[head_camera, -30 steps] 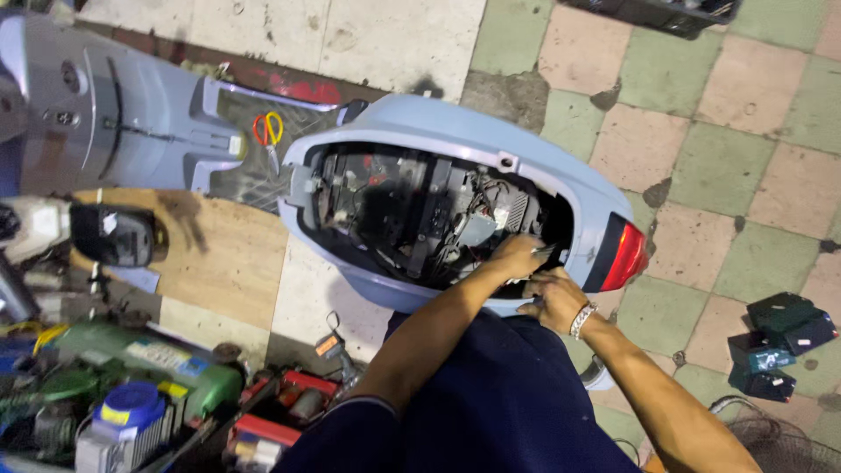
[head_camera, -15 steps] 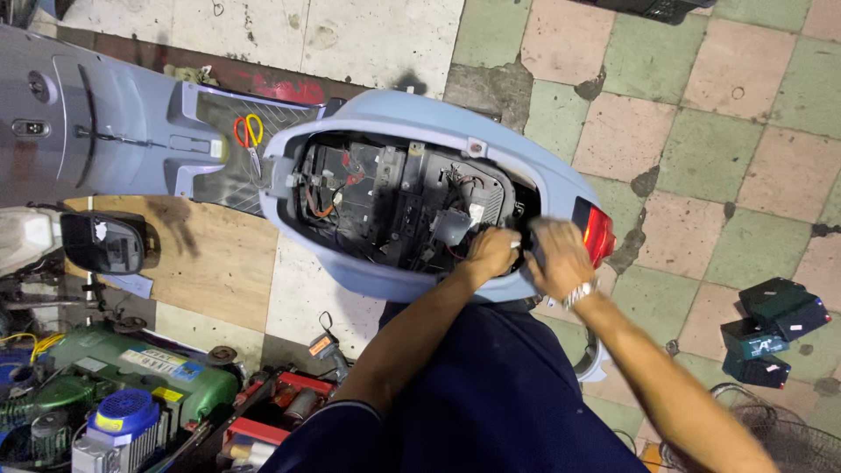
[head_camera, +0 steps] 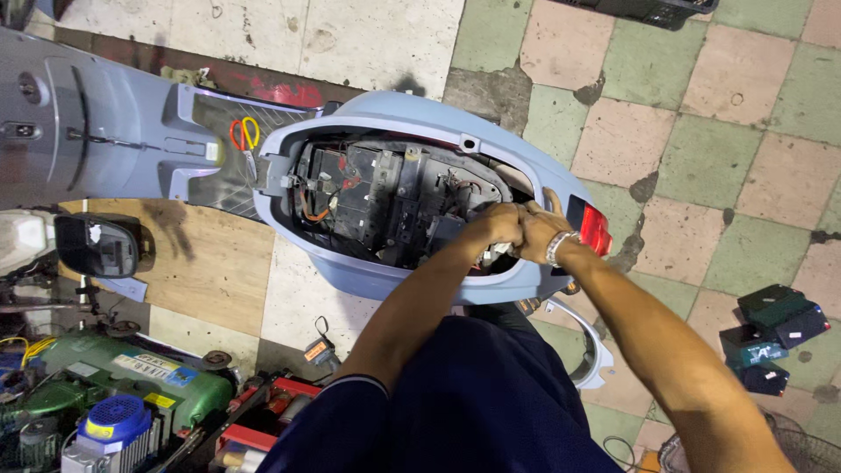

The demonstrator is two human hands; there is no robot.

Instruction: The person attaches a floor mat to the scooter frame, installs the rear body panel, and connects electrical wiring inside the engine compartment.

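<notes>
At the centre of the frame, the left hand (head_camera: 493,226) and right hand (head_camera: 541,229) press together, clenched on something hidden inside the rear of the open pale-blue scooter body (head_camera: 350,271). Just right of them sits the red tail light (head_camera: 595,229); scissors (head_camera: 244,134) lie at upper left.

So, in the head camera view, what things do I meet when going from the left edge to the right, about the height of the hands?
Side mirror → open scooter body → left hand → right hand → red tail light → dark boxes on the floor tiles.
</notes>
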